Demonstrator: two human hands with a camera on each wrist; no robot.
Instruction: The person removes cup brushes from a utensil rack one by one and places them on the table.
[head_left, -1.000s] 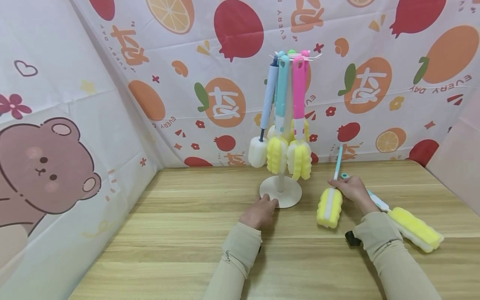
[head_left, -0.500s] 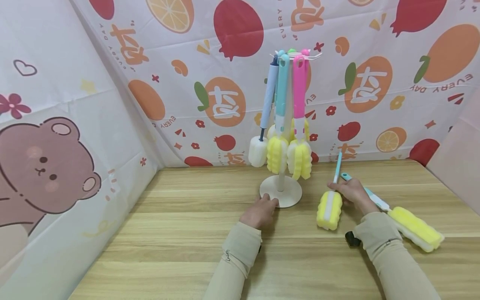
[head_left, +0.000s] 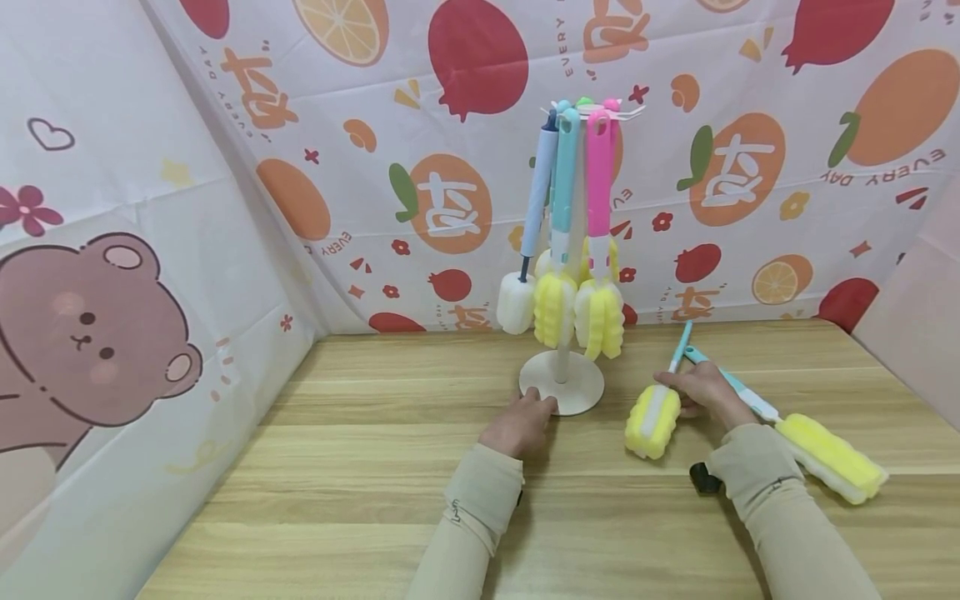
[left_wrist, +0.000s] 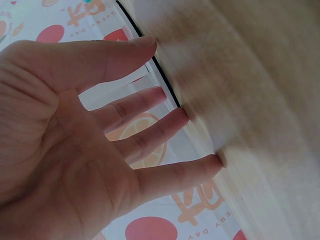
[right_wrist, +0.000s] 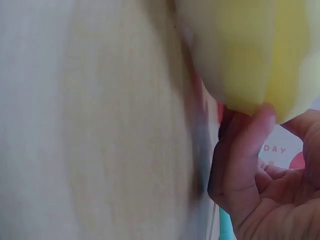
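Observation:
My right hand point(head_left: 705, 392) pinches a sponge bottle brush point(head_left: 654, 423) by its neck, just above the yellow and white head. Its turquoise handle slants up and away from me. The same yellow sponge head point(right_wrist: 250, 55) fills the top of the right wrist view. At the near edge of the white round-based stand point(head_left: 536, 375) is my left hand point(head_left: 519, 427), its fingers fairly straight and touching the base. Left fingertips point(left_wrist: 212, 161) show at the base and table in the left wrist view. From the stand's top hang several brushes, with pink point(head_left: 598, 179), turquoise point(head_left: 565, 179) and pale blue point(head_left: 540, 192) handles in front.
A second turquoise-handled sponge brush point(head_left: 828, 457) lies on the wooden table point(head_left: 360, 467), right of my right hand. A small black object point(head_left: 703, 478) shows beside my right cuff. Printed cloth point(head_left: 315, 250) closes off the back and left side.
The brush in my right hand has tipped lower, its handle end dropping and its sponge head swinging slightly left. My left hand stays on the stand's base.

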